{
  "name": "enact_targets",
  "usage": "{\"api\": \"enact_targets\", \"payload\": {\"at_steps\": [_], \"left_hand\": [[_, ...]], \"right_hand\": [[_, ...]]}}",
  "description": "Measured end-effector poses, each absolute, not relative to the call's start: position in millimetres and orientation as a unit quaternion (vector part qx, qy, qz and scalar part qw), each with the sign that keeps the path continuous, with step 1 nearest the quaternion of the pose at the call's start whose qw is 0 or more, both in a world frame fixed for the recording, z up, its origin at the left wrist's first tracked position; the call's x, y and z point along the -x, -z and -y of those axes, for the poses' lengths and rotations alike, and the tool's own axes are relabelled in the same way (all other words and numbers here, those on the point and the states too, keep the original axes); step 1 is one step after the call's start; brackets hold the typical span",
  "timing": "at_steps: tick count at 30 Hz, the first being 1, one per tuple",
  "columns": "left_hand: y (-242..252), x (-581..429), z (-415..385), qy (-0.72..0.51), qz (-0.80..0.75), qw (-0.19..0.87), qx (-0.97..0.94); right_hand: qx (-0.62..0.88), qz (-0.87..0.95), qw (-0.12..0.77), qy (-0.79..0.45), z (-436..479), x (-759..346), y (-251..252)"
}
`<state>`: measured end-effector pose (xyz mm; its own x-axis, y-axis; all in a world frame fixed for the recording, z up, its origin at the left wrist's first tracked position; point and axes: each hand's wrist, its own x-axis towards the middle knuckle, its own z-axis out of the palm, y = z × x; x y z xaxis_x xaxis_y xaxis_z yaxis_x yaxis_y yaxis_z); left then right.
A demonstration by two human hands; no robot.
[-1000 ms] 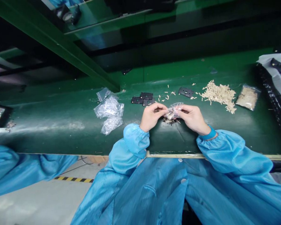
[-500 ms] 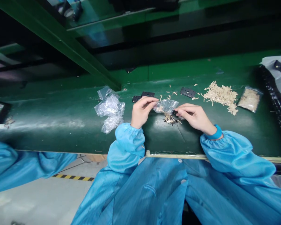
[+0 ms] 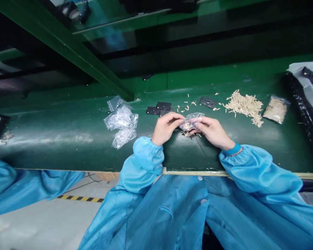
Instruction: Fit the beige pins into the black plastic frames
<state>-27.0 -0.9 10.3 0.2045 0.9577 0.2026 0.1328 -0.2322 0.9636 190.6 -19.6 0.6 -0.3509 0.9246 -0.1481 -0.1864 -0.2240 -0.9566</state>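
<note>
A small clear plastic bag (image 3: 195,117) with some pale pieces in it is between my hands. My left hand (image 3: 167,127) is closed, pinching the bag's left side between thumb and fingers. On the right side, my right hand (image 3: 211,131) grips the bag, its thumb over the plastic. Just below the bag lies a small pile of pale and black pieces (image 3: 192,135), partly covered by the bag and my right fingers. Several black plates (image 3: 163,106) lie beyond my left hand, one of them partly hidden by it.
Empty clear bags (image 3: 122,118) lie heaped to the left. Toward the right are another black plate (image 3: 208,102), a large pile of pale pieces (image 3: 243,106) and a filled bag (image 3: 276,109). A co-worker's blue sleeve (image 3: 36,184) shows at lower left.
My right hand has moved left from the small pile onto the bag and now grips it. My left hand has shifted slightly right and down, uncovering more of the black plates.
</note>
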Motion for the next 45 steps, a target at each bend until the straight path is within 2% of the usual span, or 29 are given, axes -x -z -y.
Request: {"api": "enact_targets", "payload": {"at_steps": [5, 9, 12, 16, 23, 27, 32, 34, 40, 45], "left_hand": [[-5, 16, 4, -0.461, -0.43, 0.489, -0.602], [4, 7, 9, -0.506, -0.446, 0.449, -0.587], [8, 0, 13, -0.512, -0.454, 0.423, -0.594], [5, 0, 11, -0.502, -0.46, 0.457, -0.572], [-2, 11, 4, -0.537, -0.487, 0.443, -0.528], [-6, 11, 6, -0.521, -0.479, 0.487, -0.512], [-10, 19, 4, -0.433, -0.437, 0.617, -0.491], [-8, 21, 3, -0.416, -0.434, 0.633, -0.487], [-1, 12, 4, -0.476, -0.463, 0.587, -0.463], [-2, 4, 9, -0.468, -0.476, 0.554, -0.497]], "right_hand": [[0.397, 0.462, 0.409, -0.679, 21, -187, -3], [0.399, 0.454, 0.391, -0.694, 25, -184, -1], [0.417, 0.461, 0.414, -0.665, 27, -180, 1], [0.434, 0.478, 0.439, -0.625, 25, -181, -3], [0.453, 0.483, 0.456, -0.594, 22, -186, -6], [0.46, 0.483, 0.462, -0.585, 21, -186, -3], [0.47, 0.478, 0.492, -0.555, 18, -188, 0], [0.47, 0.482, 0.494, -0.551, 18, -188, 1], [0.443, 0.493, 0.458, -0.592, 22, -185, -1], [0.433, 0.503, 0.453, -0.595, 25, -181, -2]]}}
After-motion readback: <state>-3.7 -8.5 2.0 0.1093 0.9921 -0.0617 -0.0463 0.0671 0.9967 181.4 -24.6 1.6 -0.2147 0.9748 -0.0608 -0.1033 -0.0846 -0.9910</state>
